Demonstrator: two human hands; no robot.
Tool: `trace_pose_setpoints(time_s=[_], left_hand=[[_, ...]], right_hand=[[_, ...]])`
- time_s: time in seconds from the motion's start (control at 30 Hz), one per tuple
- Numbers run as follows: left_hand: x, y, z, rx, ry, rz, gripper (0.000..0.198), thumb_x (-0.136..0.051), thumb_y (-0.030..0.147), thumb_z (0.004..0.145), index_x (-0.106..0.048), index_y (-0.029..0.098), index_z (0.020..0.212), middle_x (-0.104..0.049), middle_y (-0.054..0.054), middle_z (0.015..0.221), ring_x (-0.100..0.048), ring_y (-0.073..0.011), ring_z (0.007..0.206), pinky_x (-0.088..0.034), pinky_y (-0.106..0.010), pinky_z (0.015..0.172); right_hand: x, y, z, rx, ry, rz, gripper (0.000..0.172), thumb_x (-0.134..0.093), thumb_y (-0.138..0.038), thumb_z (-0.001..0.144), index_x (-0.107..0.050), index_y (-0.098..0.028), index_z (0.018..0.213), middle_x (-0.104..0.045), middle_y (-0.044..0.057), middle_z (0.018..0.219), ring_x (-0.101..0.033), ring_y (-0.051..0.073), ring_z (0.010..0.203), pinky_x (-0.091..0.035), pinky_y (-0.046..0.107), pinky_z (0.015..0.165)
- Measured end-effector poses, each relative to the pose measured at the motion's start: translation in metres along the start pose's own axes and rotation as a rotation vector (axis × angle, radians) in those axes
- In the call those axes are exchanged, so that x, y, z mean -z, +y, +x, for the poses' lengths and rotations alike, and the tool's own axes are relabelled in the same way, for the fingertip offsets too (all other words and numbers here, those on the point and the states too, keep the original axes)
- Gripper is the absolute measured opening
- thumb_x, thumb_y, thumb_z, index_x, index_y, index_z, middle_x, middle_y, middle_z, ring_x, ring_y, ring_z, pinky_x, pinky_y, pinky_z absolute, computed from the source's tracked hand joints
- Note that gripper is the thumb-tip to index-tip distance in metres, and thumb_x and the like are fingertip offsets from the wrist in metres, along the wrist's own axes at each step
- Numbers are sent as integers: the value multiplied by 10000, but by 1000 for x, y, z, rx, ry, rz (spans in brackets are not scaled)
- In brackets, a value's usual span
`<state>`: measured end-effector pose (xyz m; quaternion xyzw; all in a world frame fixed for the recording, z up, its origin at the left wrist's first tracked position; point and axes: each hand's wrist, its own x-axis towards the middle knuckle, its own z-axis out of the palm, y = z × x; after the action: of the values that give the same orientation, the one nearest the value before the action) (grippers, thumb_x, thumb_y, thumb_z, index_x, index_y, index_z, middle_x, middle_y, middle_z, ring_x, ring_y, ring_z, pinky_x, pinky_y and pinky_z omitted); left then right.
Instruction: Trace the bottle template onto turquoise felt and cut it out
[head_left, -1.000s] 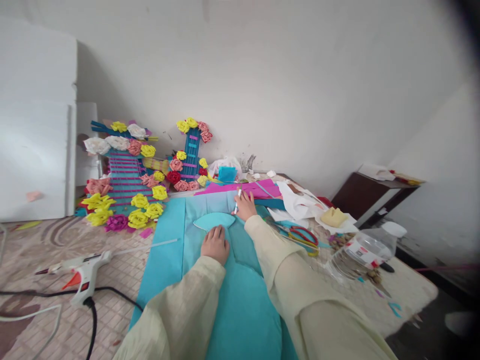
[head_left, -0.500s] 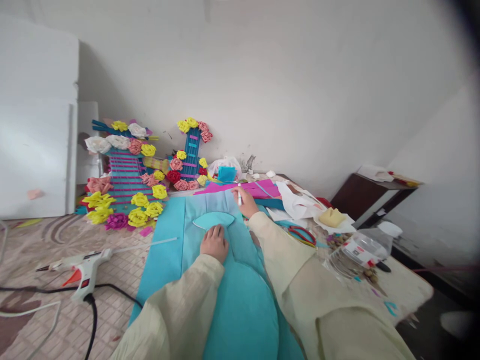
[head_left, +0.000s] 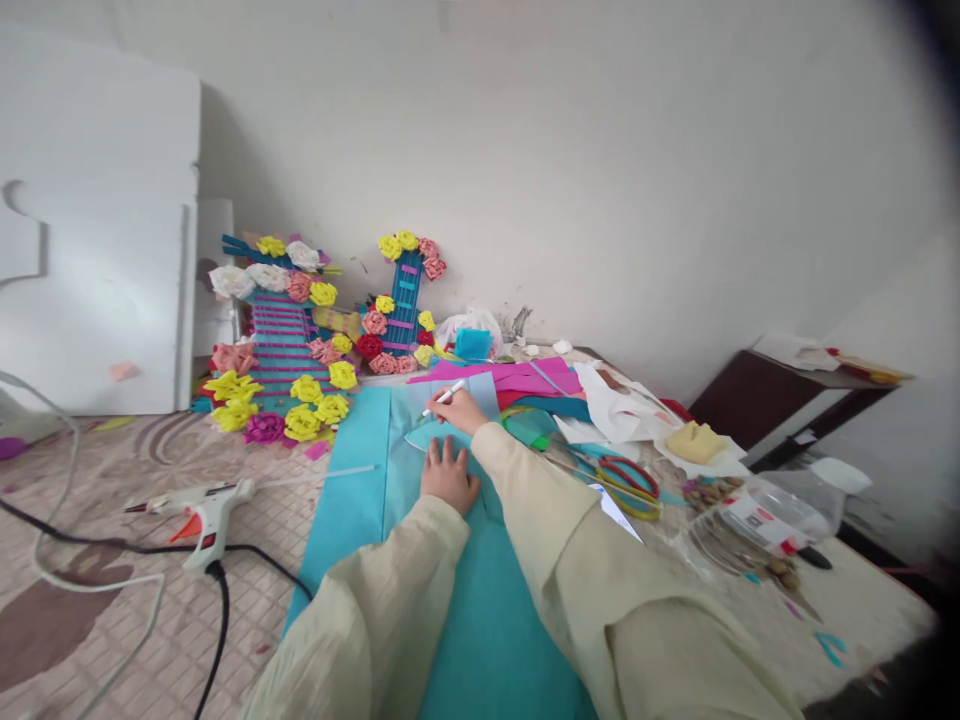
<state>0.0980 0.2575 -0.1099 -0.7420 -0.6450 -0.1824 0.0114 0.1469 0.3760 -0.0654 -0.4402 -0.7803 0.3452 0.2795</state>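
Note:
My left hand (head_left: 450, 476) lies flat with its fingers spread on a light-blue cut-out piece (head_left: 426, 435), pressing it onto a larger light-blue sheet (head_left: 354, 440). Above it, my right hand (head_left: 461, 410) pinches a white marker pen (head_left: 448, 392). The pen slants down to the left, its tip close to the upper left edge of the cut-out; whether it touches the sheet I cannot tell. My sleeves and hands hide part of the cut-out.
At left lies a hot glue gun (head_left: 212, 520) with a black cord. Flower-trimmed panels (head_left: 283, 345) lean at the back. Scissors (head_left: 628, 485), a magenta sheet (head_left: 536, 378), white paper (head_left: 611, 405) and a clear plastic bottle (head_left: 784, 510) lie at right.
My right hand has moved left across the top of the cut-out, and the pen has swung from upright to slanted. My left hand's fingers have spread. The whole view has shifted slightly.

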Motion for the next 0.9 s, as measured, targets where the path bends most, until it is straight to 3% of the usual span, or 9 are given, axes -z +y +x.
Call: trace_pose_setpoints(time_s=[0.4, 0.9], left_hand=[[3, 2, -1, 10, -19, -17, 570, -441, 325, 727, -432, 127, 1262, -438, -162, 1287, -289, -385, 1215, -233, -435, 980], [3, 0, -2, 1, -20, -44, 567, -409, 372, 771, -391, 159, 1297, -441, -145, 1289, -279, -375, 1225, -228, -453, 980]], right_hand=[[-21, -13, 9, 42, -169, -146, 216, -490, -302, 860, -552, -123, 965, -587, 33, 884, -575, 119, 716, -498, 288, 637], [-31, -13, 15, 59, -176, -179, 221, -491, -301, 859, -549, -130, 987, -582, 43, 930, -576, 133, 761, -497, 308, 669]])
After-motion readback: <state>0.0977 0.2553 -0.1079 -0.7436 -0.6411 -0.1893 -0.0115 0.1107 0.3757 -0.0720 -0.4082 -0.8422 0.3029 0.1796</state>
